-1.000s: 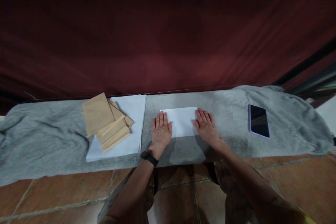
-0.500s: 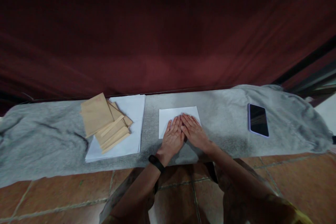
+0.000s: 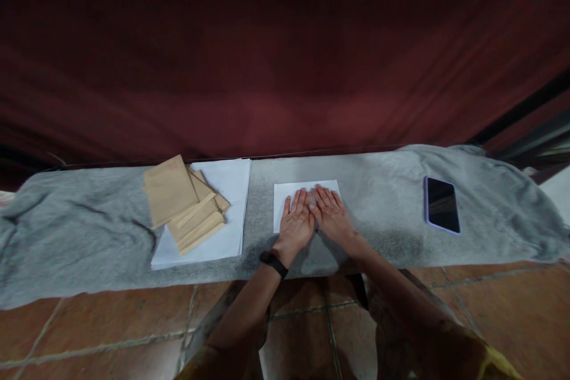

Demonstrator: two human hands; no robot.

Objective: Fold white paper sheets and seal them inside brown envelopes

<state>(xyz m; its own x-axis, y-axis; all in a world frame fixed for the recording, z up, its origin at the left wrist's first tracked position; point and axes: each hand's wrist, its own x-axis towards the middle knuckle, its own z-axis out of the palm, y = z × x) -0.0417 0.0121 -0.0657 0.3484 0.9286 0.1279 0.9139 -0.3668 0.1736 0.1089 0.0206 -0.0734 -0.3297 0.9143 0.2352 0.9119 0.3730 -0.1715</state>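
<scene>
Presumably light and easily creased, the white paper sheet (image 3: pixel 284 191) beneath the flat-fingered, empty left grip (image 3: pixel 297 221) and right grip (image 3: pixel 330 212) is best pinched at the edge beyond them.

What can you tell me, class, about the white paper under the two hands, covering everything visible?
The white paper is a smooth-looking rectangle, blank where visible, lying flat on the grey cloth, wider across than deep. The left hand and right hand rest on it palm down, hiding its middle and near right corner. Whether it is folded is unclear.
</scene>
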